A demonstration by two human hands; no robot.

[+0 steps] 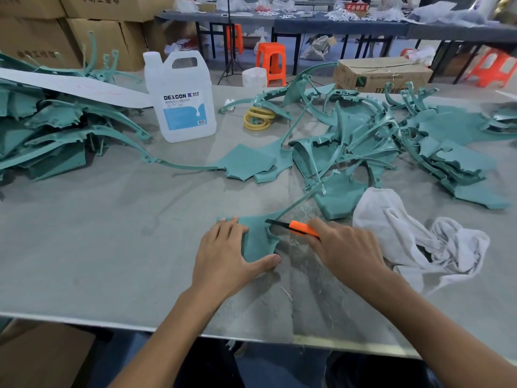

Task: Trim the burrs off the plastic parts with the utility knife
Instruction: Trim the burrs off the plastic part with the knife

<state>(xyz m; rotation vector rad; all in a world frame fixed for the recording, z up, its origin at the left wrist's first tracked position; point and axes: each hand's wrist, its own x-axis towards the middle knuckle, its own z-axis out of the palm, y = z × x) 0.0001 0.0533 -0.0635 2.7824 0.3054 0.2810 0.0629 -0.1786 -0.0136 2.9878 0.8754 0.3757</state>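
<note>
White rag (383, 214) near utility knife (303, 228), jug (181, 107) behind

Left grip (223, 256) flat, palm down on teal part (258, 239). Fingers straight, pointing away fr body; thumb (267, 261) splayed along the part's near edge. Right grip (345, 247) just right of the part, knuckles up, fingers curled rnd orange knife (304, 228), blade tip at the part's right edge. Left forearm (167, 331) and right forearm (419, 317) bare, converging twd the part.
</note>
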